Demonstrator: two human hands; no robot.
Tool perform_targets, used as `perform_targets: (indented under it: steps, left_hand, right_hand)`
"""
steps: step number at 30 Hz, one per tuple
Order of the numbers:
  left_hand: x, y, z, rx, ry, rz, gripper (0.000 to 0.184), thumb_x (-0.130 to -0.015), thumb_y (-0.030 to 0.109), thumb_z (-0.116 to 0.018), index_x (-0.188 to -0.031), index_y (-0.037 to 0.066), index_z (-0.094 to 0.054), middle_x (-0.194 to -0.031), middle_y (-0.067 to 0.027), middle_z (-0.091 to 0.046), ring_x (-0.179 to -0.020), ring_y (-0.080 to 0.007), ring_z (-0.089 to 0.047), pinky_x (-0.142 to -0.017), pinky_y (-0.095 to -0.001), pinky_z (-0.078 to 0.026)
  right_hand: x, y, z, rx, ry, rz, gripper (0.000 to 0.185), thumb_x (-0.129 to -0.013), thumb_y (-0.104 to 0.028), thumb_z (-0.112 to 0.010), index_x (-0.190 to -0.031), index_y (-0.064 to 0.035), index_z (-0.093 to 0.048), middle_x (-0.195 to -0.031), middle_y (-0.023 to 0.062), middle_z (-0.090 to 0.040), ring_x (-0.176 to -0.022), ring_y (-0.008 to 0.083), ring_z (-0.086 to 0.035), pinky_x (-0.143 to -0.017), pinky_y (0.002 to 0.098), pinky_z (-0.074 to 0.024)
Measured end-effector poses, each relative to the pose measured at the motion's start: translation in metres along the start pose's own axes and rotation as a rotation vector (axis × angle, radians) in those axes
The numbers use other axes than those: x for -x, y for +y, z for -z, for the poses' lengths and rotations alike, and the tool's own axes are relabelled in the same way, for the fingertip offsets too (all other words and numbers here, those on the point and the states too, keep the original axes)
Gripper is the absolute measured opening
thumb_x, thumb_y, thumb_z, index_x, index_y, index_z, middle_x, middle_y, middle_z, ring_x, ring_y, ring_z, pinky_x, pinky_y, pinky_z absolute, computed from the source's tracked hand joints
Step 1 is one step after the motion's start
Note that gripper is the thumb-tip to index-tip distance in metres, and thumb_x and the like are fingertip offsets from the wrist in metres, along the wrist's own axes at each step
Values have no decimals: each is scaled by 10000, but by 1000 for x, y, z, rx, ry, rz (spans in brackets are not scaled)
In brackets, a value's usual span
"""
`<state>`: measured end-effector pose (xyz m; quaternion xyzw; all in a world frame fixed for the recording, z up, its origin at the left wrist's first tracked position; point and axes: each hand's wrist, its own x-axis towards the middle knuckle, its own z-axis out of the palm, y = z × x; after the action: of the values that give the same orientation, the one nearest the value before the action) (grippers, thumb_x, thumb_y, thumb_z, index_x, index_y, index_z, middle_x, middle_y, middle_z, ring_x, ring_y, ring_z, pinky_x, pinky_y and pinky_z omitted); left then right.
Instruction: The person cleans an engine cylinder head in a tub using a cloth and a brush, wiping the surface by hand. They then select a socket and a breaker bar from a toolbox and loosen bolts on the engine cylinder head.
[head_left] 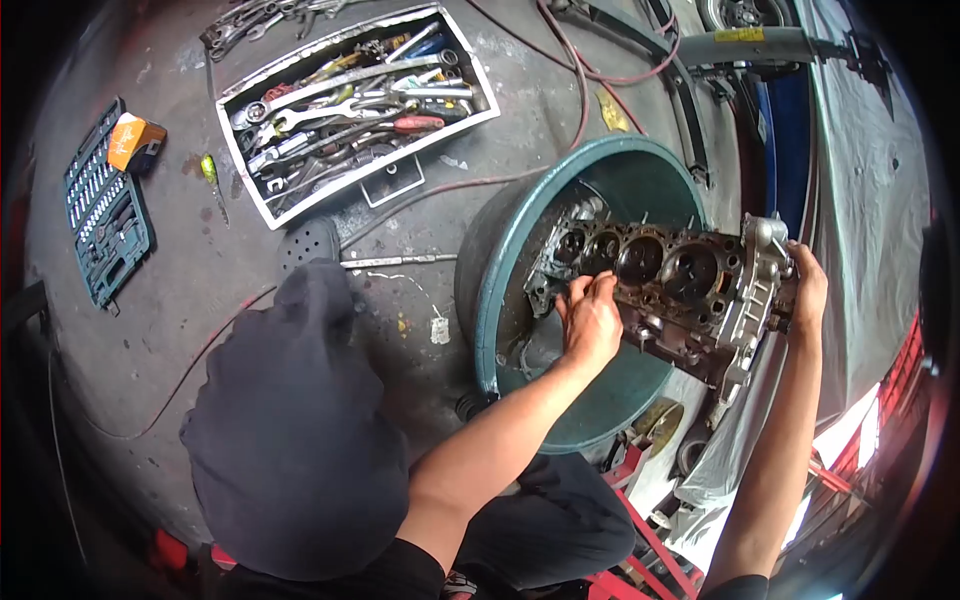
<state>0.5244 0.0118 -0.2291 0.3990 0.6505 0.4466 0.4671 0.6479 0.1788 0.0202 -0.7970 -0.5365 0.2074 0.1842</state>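
Note:
A metal engine block (640,262) with round cylinder bores lies tilted across a large green tub (487,330), its right end sticking out past the rim. My left hand (592,325) is at the block's near side, left of the middle, with its fingers curled over the edge beside the bores. At the block's right end, my right hand (808,285) wraps round the outer side of the end casting. Its fingertips are partly hidden behind the metal. Part of the tub's inside shows below the block.
A white-rimmed toolbox (232,150) full of wrenches stands at the upper left. Farther left are a socket set (105,215), an orange box (135,142) and a screwdriver (210,172). Red hoses (580,90) cross the floor. A grey cover (870,200) hangs at the right.

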Motion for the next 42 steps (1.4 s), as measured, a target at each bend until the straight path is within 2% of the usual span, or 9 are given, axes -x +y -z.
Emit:
perform_targets:
  steps: [4, 10, 19, 21, 25, 30, 34, 40, 42]
  left_hand:
    - [6, -5, 1, 63, -75, 27, 497, -814, 33, -598, -1309, 44, -547, -1273, -59, -592, -1120, -294, -510, -967, -458, -378]
    - [-8, -17, -2, 63, 5, -52, 406, -779, -14, -561, -1157, 82, -673, -1244, 13, -634, -1139, -270, -479, -973, -444, -341]
    - [2, 17, 14, -46, -78, -36, 368, -823, 28, -546, -1181, 38, -629, -1270, -63, -599, -1278, -330, -415, -1066, -657, -196]
    - [12, 29, 17, 11, -54, -81, 380, -820, 32, -554, -1191, 47, -632, -1275, -54, -598, -1281, -327, -410, -1073, -664, -181]
    - [-8, -3, -2, -115, -45, -25, 344, -829, 43, -544, -1148, 90, -662, -1278, -3, -596, -1253, -314, -420, -979, -655, -278]
    - [13, 31, 21, 32, -62, -98, 403, -819, 11, -544, -1204, 76, -643, -1323, -28, -588, -1247, -306, -447, -1062, -623, -219]
    - [-7, -5, 5, -7, -116, 118, 414, -821, 24, -528, -1216, 83, -640, -1314, -33, -603, -1245, -306, -448, -1040, -619, -246]
    - [30, 31, 6, 3, 52, -114, 461, -821, -4, -526, -1272, 64, -592, -1353, -51, -563, -1283, -309, -426, -1073, -619, -204]
    - [13, 16, 8, -15, -38, 59, 445, -822, -6, -523, -1258, 46, -596, -1347, -55, -565, -1301, -334, -395, -1056, -635, -231]
  right_hand:
    - [2, 1, -3, -12, 29, 26, 343, -910, -313, -565, -1031, -17, -690, -976, 31, -671, -869, 135, -598, -796, 264, -445]
    - [3, -2, -5, -45, 30, 35, 309, -915, -278, -574, -1016, -9, -689, -953, 37, -669, -878, 130, -597, -817, 262, -438]
    - [0, -2, -3, -8, 8, -31, 362, -910, -308, -559, -1073, -16, -698, -1009, 31, -672, -941, 136, -599, -858, 265, -428]
    - [5, -3, -8, -28, 46, 41, 310, -883, -290, -600, -998, -19, -697, -928, 26, -668, -819, 119, -589, -773, 258, -441]
    - [-3, 7, 2, 12, 27, 84, 328, -871, -309, -607, -994, -20, -698, -925, 27, -662, -831, 128, -578, -783, 265, -433]
    - [4, -3, -5, 10, 42, 46, 323, -881, -317, -604, -978, -21, -689, -922, 28, -658, -832, 128, -576, -785, 263, -430]
    - [3, -2, -3, -16, 12, 22, 306, -889, -309, -605, -972, -27, -689, -903, 26, -659, -823, 121, -587, -766, 256, -437]
    - [-7, 9, 4, 24, 17, 79, 309, -890, -291, -604, -991, -15, -700, -922, 27, -670, -833, 122, -590, -771, 253, -439]
    - [-6, 5, 1, -20, 34, 26, 308, -888, -281, -602, -993, -9, -699, -928, 25, -672, -838, 127, -592, -777, 256, -439]
